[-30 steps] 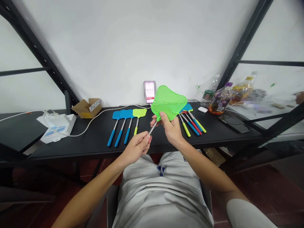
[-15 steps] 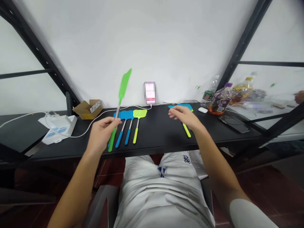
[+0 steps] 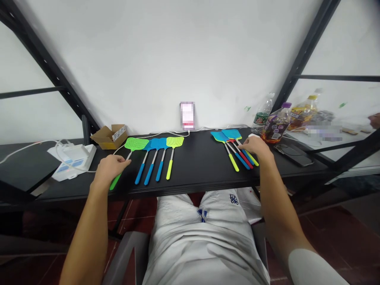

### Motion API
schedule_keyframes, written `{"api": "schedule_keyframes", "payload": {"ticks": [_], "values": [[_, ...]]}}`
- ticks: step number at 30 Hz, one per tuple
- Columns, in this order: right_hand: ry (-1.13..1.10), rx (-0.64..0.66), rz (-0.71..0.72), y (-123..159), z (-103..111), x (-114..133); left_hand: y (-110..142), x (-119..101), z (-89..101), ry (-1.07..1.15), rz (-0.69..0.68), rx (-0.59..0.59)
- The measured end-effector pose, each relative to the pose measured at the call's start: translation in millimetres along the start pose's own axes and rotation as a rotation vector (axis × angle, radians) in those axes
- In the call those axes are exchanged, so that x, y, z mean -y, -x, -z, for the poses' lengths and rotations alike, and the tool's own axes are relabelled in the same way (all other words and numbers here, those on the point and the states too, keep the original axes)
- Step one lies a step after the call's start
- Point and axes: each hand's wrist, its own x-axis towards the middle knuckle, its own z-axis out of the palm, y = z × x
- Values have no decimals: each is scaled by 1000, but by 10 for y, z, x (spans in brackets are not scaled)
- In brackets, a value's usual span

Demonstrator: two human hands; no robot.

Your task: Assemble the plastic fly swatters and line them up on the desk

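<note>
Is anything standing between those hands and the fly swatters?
Nothing visible does. The left hand already has its fingers on the green swatter. The right hand has its fingertips right at the bunch of swatters on the right.

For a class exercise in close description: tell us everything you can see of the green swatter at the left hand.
The green swatter has a broad, perforated head, plastic by its look, a silvery, metallic-looking shaft and a green grip. The left hand holds it by the shaft, hiding part of it. It slants over the black table, head toward the wall, grip toward the near edge. Its head overlaps the neighbouring blue swatter in view; whether they touch is unclear.
</note>
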Motion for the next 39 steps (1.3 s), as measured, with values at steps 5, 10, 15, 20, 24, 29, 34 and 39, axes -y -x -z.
{"api": "schedule_keyframes", "payload": {"ticks": [5, 10, 15, 20, 24, 29, 34, 39], "values": [[-18, -48, 75, 43, 17, 63, -73, 15, -150, 22, -32, -13], [40, 78, 106, 103, 15, 173, -96, -40, -240, 18, 33, -30], [87, 125, 102, 93, -67, 231, -88, -24, -264, 21, 64, -52], [144, 101, 118, 101, -122, 269, -104, -8, -286, 20, 79, -49], [153, 85, 123, 126, -134, 289, -112, 2, -294, 35, 59, -41], [148, 57, 140, 172, -80, 294, -84, -12, -263, 37, 25, -35], [87, -3, 190, 232, 41, 306, -62, -47, -230, 34, 18, -34], [-178, -16, 353, 371, 193, 337, -21, -94, -165, -3, 56, 1]]}}
